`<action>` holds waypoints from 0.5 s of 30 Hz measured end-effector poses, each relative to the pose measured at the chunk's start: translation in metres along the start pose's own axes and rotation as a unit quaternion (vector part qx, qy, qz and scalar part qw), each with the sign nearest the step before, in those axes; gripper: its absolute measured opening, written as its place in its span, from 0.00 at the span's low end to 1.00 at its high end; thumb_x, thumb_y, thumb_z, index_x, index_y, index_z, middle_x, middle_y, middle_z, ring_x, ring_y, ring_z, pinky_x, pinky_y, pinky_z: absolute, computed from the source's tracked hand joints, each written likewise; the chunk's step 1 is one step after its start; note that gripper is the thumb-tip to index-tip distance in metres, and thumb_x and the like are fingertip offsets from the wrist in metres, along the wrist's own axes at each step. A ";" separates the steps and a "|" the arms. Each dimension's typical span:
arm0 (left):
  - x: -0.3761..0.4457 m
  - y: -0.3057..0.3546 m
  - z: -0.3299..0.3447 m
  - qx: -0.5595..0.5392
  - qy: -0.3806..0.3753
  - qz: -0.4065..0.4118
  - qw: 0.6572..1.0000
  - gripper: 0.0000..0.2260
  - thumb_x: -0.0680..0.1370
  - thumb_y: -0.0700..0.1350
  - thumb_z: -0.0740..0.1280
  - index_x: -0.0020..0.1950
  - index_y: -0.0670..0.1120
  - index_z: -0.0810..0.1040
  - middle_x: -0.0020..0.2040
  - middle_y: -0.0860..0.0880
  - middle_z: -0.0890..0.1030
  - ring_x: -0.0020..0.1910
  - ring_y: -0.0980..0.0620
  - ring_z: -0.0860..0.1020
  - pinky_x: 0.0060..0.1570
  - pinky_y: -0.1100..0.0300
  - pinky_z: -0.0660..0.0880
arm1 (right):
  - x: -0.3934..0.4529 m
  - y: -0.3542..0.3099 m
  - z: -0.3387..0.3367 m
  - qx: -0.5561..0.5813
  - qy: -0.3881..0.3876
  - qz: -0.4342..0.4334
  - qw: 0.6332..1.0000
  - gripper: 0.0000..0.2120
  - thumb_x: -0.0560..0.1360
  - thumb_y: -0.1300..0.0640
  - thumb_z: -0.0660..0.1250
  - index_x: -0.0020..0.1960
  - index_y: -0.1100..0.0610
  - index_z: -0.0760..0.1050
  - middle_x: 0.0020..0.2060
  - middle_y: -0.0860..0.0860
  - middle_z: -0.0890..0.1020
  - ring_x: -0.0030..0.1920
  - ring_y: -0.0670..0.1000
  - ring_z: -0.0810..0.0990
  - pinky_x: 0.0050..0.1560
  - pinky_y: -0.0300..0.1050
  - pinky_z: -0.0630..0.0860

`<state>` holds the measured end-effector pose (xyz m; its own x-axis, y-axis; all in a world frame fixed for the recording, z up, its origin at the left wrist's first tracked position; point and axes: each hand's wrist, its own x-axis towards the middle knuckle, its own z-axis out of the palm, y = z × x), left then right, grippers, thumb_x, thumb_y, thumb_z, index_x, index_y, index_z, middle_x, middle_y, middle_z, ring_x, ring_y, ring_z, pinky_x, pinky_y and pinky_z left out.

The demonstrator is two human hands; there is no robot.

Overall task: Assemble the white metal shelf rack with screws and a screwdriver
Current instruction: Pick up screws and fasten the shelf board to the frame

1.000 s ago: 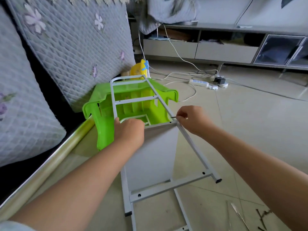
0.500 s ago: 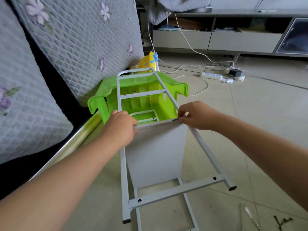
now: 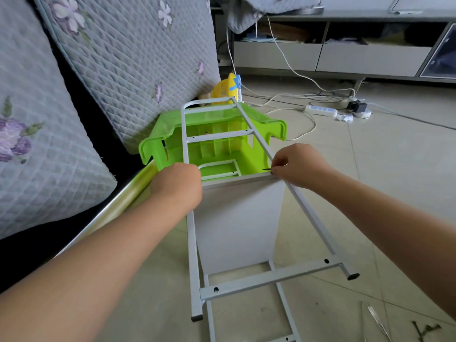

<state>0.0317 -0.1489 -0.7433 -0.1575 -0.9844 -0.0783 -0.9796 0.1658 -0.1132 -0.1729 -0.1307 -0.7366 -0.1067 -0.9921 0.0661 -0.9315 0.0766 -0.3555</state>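
Pale floor tiles (image 3: 394,193) carry everything, and a quilted cushion (image 3: 49,144) leans along my left side. Nearest me, at the floor's bottom right corner, a few dark screws (image 3: 423,329) lie loose beside a thin shiny tool (image 3: 376,319) that I take for the screwdriver, though it is too slim to be sure. Just ahead, the white rack frame (image 3: 261,277) lies tipped away from me, its near crossbar showing two open holes, and a white panel (image 3: 239,223) stands between its side rails.

At the panel's top edge my left hand (image 3: 176,191) curls over the left rail and steadies the corner; its fingers are hidden behind the knuckles, so I cannot tell how tightly they hold. My right hand (image 3: 299,166) has thumb and forefinger pinched on a small dark screw (image 3: 267,169), its tip pointing at the right rail where panel and rail meet.

I judge this step to be starting that screw by hand. To do it well I should keep the panel's hole lined up with the rail's, hold the screw square to the rail, and turn gently until the thread catches before reaching for the tool.

Beyond, the frame's far end rests on an upturned green plastic stool (image 3: 217,134), with a power strip (image 3: 320,110) and cables past it.
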 end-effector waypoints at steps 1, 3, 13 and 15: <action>0.001 0.000 0.000 0.010 -0.002 0.002 1.000 0.07 0.78 0.40 0.63 0.50 0.37 0.76 0.49 0.42 0.79 0.50 0.42 0.78 0.38 0.56 0.68 | -0.001 0.000 0.001 0.007 0.010 0.005 1.000 0.08 0.73 0.62 0.62 0.47 0.58 0.80 0.45 0.54 0.82 0.43 0.52 0.75 0.35 0.40 0.69; 0.001 0.001 0.000 0.026 -0.006 0.008 1.000 0.06 0.78 0.40 0.62 0.50 0.39 0.77 0.50 0.43 0.79 0.50 0.42 0.78 0.38 0.57 0.68 | -0.004 -0.001 0.002 0.008 0.022 0.002 1.000 0.09 0.73 0.62 0.62 0.46 0.58 0.80 0.45 0.54 0.83 0.47 0.54 0.78 0.43 0.44 0.74; 0.003 -0.003 -0.002 0.005 -0.016 0.024 1.000 0.05 0.78 0.41 0.62 0.46 0.40 0.76 0.47 0.44 0.78 0.47 0.44 0.77 0.37 0.58 0.67 | -0.009 -0.001 -0.001 0.027 0.018 0.012 0.999 0.08 0.73 0.62 0.62 0.46 0.57 0.80 0.46 0.53 0.83 0.49 0.54 0.78 0.44 0.42 0.70; 0.003 -0.005 -0.003 -0.004 -0.025 0.025 0.999 0.07 0.77 0.41 0.62 0.47 0.38 0.77 0.43 0.44 0.77 0.48 0.44 0.78 0.37 0.58 0.68 | -0.009 0.000 -0.005 0.033 0.026 0.014 0.999 0.09 0.73 0.63 0.62 0.46 0.59 0.80 0.46 0.54 0.83 0.49 0.55 0.77 0.44 0.43 0.71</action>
<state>0.0353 -0.1526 -0.7401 -0.1994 -0.9708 -0.1334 -0.9720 0.2133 -0.0991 -0.1742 -0.1214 -0.7325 -0.1517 -0.9830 0.1031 -0.9033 0.0956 -0.4181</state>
